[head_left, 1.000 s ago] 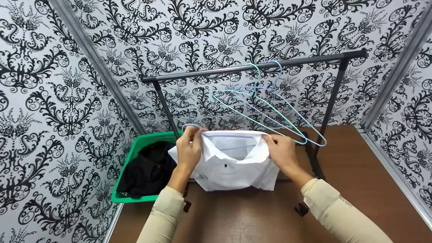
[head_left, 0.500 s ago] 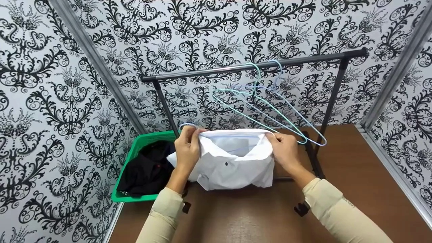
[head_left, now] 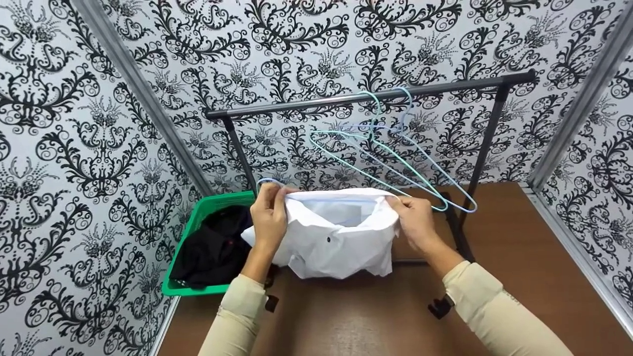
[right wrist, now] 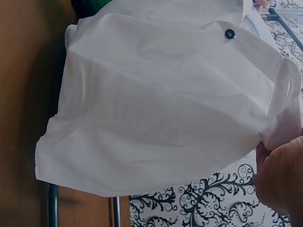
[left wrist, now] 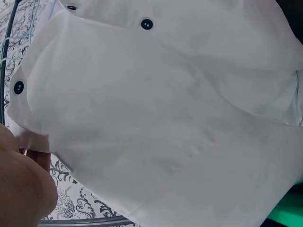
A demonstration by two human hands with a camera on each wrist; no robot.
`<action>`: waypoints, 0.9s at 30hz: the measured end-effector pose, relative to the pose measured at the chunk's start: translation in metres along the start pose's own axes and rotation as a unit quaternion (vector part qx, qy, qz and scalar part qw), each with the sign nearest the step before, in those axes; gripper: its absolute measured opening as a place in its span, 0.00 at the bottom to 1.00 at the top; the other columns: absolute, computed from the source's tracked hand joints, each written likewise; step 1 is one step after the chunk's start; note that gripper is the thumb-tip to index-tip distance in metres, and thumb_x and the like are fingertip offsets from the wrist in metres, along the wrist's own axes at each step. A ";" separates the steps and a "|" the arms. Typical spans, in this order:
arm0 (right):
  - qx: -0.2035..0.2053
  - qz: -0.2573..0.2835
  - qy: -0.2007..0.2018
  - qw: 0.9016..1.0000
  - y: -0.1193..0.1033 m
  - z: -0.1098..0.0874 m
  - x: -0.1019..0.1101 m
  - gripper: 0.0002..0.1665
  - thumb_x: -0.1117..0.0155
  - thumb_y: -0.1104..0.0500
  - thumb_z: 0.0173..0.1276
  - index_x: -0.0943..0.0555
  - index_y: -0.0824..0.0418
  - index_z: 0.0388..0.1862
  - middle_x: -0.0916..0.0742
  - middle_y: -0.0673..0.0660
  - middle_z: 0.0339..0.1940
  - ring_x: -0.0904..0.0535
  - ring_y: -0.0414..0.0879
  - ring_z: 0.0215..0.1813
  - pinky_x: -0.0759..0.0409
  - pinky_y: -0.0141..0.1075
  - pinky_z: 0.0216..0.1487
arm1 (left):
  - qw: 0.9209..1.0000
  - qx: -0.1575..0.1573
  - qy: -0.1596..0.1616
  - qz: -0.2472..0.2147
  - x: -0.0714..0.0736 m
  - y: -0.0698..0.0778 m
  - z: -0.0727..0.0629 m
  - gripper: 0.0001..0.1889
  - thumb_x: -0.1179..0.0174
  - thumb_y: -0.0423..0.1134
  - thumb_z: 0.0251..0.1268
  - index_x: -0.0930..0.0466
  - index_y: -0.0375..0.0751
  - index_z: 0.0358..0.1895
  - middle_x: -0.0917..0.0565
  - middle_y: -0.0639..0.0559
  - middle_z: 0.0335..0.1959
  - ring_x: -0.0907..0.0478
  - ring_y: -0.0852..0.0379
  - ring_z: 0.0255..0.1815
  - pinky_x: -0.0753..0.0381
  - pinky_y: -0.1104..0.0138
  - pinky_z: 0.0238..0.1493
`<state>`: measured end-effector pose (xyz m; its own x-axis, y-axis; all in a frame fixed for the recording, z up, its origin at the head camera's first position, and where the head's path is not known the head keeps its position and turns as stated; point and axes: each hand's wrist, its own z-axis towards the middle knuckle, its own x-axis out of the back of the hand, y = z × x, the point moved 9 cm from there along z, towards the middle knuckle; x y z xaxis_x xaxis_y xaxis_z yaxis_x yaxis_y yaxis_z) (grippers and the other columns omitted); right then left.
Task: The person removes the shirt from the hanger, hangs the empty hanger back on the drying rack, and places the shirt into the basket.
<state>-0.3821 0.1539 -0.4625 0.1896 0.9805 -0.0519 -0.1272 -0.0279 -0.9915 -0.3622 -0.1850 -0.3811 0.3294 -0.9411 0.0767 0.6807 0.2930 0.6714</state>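
A white collared shirt [head_left: 341, 252] with dark buttons hangs stretched between both hands, its neck opening facing up. My left hand [head_left: 268, 215] pinches the collar's left side. A pale blue hanger [head_left: 269, 180] shows its hook just above those fingers, and its bars cross inside the neck opening. Whether the left fingers also hold the hanger cannot be told. On the other side, my right hand [head_left: 417, 222] pinches the collar, thumb on top. Shirt cloth [left wrist: 156, 118] fills most of the left wrist view. In the right wrist view, the fingertips of the right hand [right wrist: 281, 177] are behind the collar.
Behind the shirt stands a dark garment rack [head_left: 316, 104]. A mint-green hanger [head_left: 376, 141] and a blue hanger [head_left: 420, 143] hang from its bar. At left, a green basket [head_left: 173, 289] holds black clothing [head_left: 212, 252]. Patterned walls enclose the brown surface [head_left: 524, 247].
Both hands keep their hold on the collar. The left hand and the hanger hook have shifted slightly left, and the shirt has moved a little left with them.
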 end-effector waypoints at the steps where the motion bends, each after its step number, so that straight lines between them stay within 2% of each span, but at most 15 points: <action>1: -0.005 0.007 -0.003 1.000 0.002 0.000 -0.001 0.15 0.34 0.64 0.78 0.11 0.71 0.31 0.15 0.46 0.15 0.27 0.37 0.12 0.30 0.30 0.11 | 1.000 0.000 0.002 0.000 0.000 0.000 0.000 0.06 0.42 0.29 0.80 0.24 0.30 0.40 0.06 0.41 0.37 0.09 0.55 0.38 0.17 0.75 0.39; 3: -0.008 0.021 -0.005 1.000 0.004 0.000 -0.002 0.15 0.34 0.65 0.78 0.11 0.72 0.31 0.14 0.46 0.17 0.24 0.36 0.16 0.28 0.29 0.14 | 1.000 -0.002 0.007 0.001 0.001 0.000 0.001 0.05 0.42 0.29 0.80 0.24 0.30 0.41 0.07 0.40 0.37 0.09 0.56 0.37 0.16 0.75 0.40; 7: 0.009 0.047 -0.004 0.999 0.003 0.001 -0.004 0.14 0.35 0.68 0.77 0.11 0.73 0.31 0.14 0.45 0.19 0.21 0.35 0.22 0.24 0.27 0.21 | 1.000 -0.007 0.029 0.001 0.003 0.002 0.001 0.03 0.42 0.27 0.79 0.24 0.30 0.42 0.07 0.38 0.35 0.09 0.57 0.37 0.16 0.75 0.41; 10: 0.016 0.065 -0.007 0.998 0.002 0.000 -0.007 0.14 0.36 0.69 0.77 0.12 0.72 0.29 0.13 0.45 0.20 0.20 0.35 0.25 0.21 0.26 0.26 | 0.999 0.000 0.040 -0.011 0.004 0.000 0.001 0.03 0.43 0.27 0.80 0.24 0.30 0.43 0.08 0.37 0.35 0.09 0.57 0.38 0.15 0.75 0.42; 15: -0.026 0.121 -0.019 0.992 0.007 -0.001 -0.013 0.19 0.39 0.68 0.80 0.12 0.64 0.26 0.12 0.47 0.23 0.17 0.36 0.26 0.18 0.27 0.28 | 0.998 0.016 0.047 -0.034 0.005 -0.005 0.002 0.06 0.47 0.28 0.82 0.27 0.25 0.45 0.09 0.36 0.34 0.09 0.49 0.38 0.15 0.74 0.44; 19: -0.063 0.174 -0.038 0.982 0.014 -0.001 -0.020 0.21 0.42 0.66 0.82 0.13 0.61 0.25 0.12 0.50 0.25 0.15 0.38 0.28 0.15 0.27 0.31 | 0.998 0.006 0.058 -0.029 0.007 -0.005 0.003 0.07 0.48 0.27 0.83 0.27 0.23 0.45 0.11 0.35 0.32 0.11 0.44 0.36 0.15 0.75 0.42; 23: -0.082 0.203 -0.061 0.974 0.018 -0.001 -0.026 0.22 0.45 0.66 0.84 0.14 0.61 0.27 0.11 0.51 0.28 0.13 0.39 0.31 0.13 0.29 0.35 | 0.997 -0.004 0.069 -0.020 0.008 -0.003 0.004 0.07 0.48 0.27 0.82 0.27 0.23 0.44 0.13 0.34 0.30 0.11 0.50 0.34 0.15 0.75 0.40; 27: -0.080 0.214 -0.082 0.970 0.017 -0.001 -0.030 0.20 0.48 0.67 0.84 0.14 0.62 0.31 0.11 0.53 0.32 0.12 0.41 0.35 0.11 0.30 0.40 | 0.997 -0.010 0.079 -0.017 0.011 -0.002 0.004 0.06 0.48 0.26 0.82 0.27 0.22 0.43 0.15 0.33 0.29 0.13 0.60 0.33 0.16 0.76 0.39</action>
<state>-0.3887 0.1237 -0.4778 -0.0066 0.8901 -0.4557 -0.0042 -0.4557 -0.8901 -0.3631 -0.1963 -0.3785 0.4046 -0.9123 -0.0640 0.7057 0.2669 0.6563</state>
